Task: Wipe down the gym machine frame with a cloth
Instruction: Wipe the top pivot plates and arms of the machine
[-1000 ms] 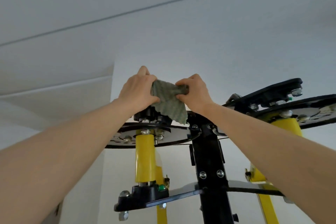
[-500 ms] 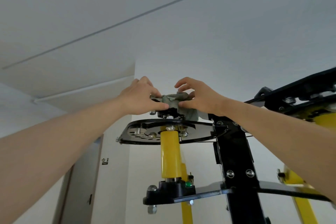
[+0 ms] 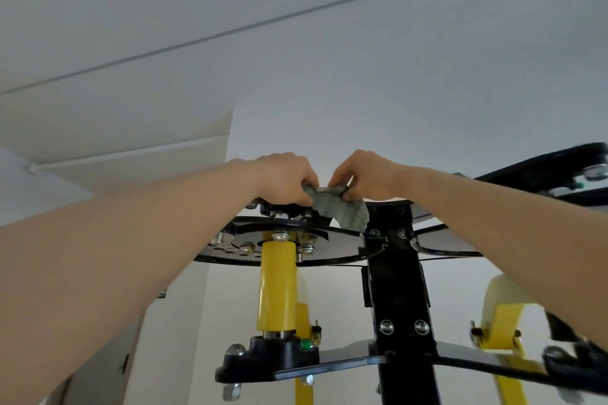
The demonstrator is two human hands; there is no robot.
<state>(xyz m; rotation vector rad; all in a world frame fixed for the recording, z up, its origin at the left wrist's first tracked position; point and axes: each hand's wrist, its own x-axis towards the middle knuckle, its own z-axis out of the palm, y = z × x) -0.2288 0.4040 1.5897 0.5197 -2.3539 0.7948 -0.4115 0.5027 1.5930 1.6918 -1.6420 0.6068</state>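
Observation:
I look up at the top of a black and yellow gym machine. A grey-green cloth hangs crumpled over the top of the black upright post, beside the round black plate. My left hand grips the cloth's left end with curled fingers, just above the bolts on the plate. My right hand pinches its right end. Both arms reach overhead. A yellow cylinder stands under the plate.
A second black plate juts out at the upper right. Lower black brackets and yellow arms stick out from the post. White ceiling and wall lie close behind the machine top.
Both hands have closed tighter on the cloth and bunched it between them; the right fingers, spread half a second ago, now pinch it. The view has shifted left and down.

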